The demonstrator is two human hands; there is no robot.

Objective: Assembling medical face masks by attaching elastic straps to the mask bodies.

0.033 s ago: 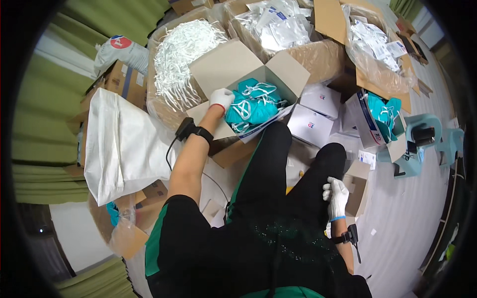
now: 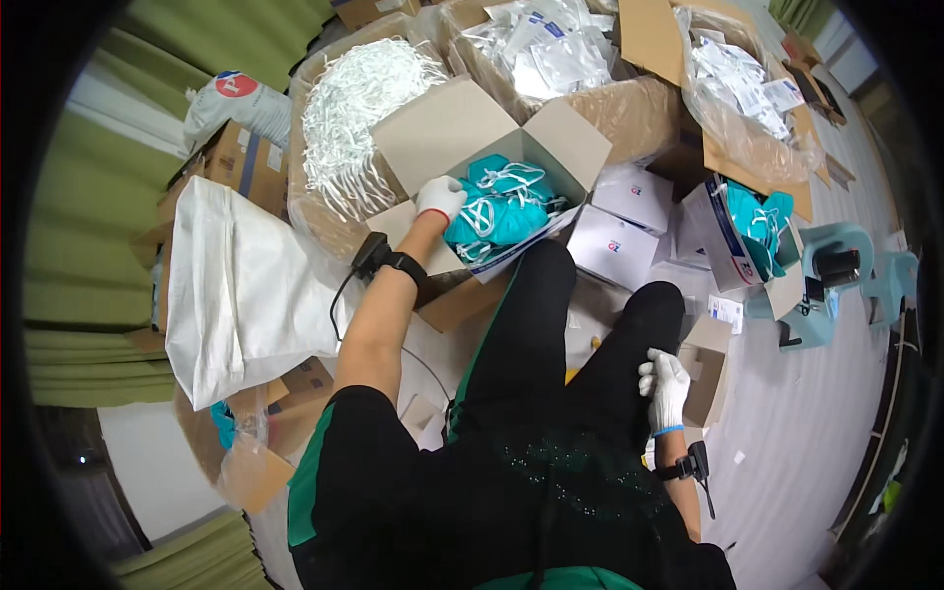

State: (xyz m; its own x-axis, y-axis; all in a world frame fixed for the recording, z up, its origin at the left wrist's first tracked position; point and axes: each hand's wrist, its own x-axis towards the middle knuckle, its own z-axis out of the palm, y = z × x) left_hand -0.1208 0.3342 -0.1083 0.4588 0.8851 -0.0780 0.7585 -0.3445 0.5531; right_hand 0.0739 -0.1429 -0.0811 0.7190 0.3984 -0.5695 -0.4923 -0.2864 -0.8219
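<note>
My left hand (image 2: 442, 198), in a white glove with a red cuff, rests at the left side of an open cardboard box (image 2: 442, 133). Its fingers are curled against the heap of teal face masks (image 2: 506, 211) with white straps inside; whatever they pinch is hidden. On my right thigh lies my right hand (image 2: 667, 386), gloved in white with a blue cuff. Those fingers are loosely bent and a little apart, with nothing visible in them. Another box of teal masks (image 2: 757, 221) stands to the right.
Behind are cartons of white straps (image 2: 364, 108), flat packets (image 2: 551, 49) and more packets (image 2: 733, 84). White boxes (image 2: 615, 246) stand beyond my knees. A white sack (image 2: 246, 285) is at left, a pale-blue stool (image 2: 821, 295) at right. A cable runs from my left wrist strap.
</note>
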